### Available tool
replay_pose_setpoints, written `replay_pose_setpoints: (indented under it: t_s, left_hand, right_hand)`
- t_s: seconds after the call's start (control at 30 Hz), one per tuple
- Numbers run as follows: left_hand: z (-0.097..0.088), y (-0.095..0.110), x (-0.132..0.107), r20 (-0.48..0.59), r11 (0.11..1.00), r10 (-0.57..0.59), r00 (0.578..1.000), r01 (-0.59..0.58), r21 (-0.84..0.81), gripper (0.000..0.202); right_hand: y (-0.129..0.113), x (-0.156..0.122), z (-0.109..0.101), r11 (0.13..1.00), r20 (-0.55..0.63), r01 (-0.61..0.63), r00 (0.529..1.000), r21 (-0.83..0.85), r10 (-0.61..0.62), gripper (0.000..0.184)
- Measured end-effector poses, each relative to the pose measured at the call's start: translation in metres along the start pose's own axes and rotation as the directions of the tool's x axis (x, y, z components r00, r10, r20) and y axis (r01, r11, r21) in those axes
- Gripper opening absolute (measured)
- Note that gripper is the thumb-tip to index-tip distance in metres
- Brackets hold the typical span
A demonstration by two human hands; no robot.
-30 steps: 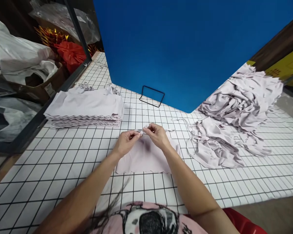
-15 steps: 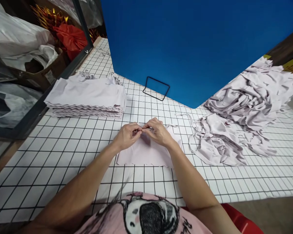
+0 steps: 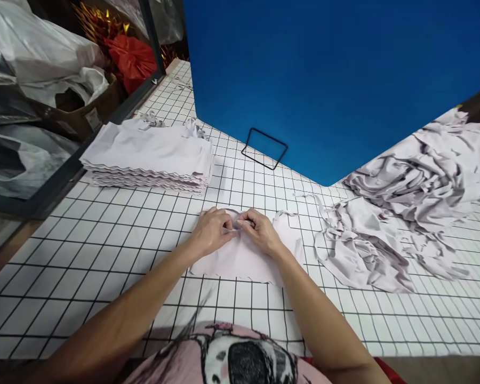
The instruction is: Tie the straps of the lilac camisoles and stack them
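Observation:
A pale lilac garment point(image 3: 244, 258) lies flat on the white gridded table point(image 3: 104, 250) just in front of me. My left hand point(image 3: 212, 230) and my right hand point(image 3: 261, 230) meet at its far edge, fingers closed in a pinch on a thin strap point(image 3: 232, 229) of the garment between them. The strap is mostly hidden by my fingers.
A neat stack of folded lilac garments point(image 3: 152, 157) sits at the far left. A loose heap of the same cloth point(image 3: 408, 186) spreads over the right. A black wire stand point(image 3: 264, 148) stands before the blue backdrop point(image 3: 324, 74). Bags and a box point(image 3: 44, 69) lie beyond the table's left edge.
My hands have come closer together and lowered onto the garment's far edge, still pinching the strap. The view has shifted slightly to the left.

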State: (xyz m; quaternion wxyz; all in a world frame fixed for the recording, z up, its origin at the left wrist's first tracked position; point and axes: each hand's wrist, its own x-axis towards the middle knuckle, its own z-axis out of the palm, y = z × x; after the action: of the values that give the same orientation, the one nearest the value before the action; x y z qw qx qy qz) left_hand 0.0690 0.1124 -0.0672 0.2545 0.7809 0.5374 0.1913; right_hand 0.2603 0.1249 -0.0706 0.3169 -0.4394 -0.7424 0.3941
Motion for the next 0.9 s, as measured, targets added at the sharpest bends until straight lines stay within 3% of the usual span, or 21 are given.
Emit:
replay_pose_setpoints:
  t_s: [0.17, 0.5, 0.9]
  left_hand:
    - [0.0018, 0.0011, 0.0002, -0.008, 0.998, -0.043, 0.999, 0.043, -0.045, 0.012]
    - [0.0067, -0.0017, 0.0019, -0.035, 0.995, -0.045, 0.998, 0.042, -0.090, 0.019]
    - [0.0032, 0.0039, 0.0056, -0.006, 0.995, -0.077, 0.997, 0.076, -0.062, 0.022]
  right_hand:
    - [-0.0006, -0.0016, 0.0029, 0.999, 0.007, 0.046, 0.999, -0.008, -0.046, 0.012]
    - [0.0004, -0.0004, 0.0050, 0.990, 0.021, 0.120, 0.993, -0.076, -0.118, 0.018]
    - [-0.0017, -0.0012, 0.0021, 0.991, 0.045, 0.115, 0.993, -0.072, -0.112, 0.019]
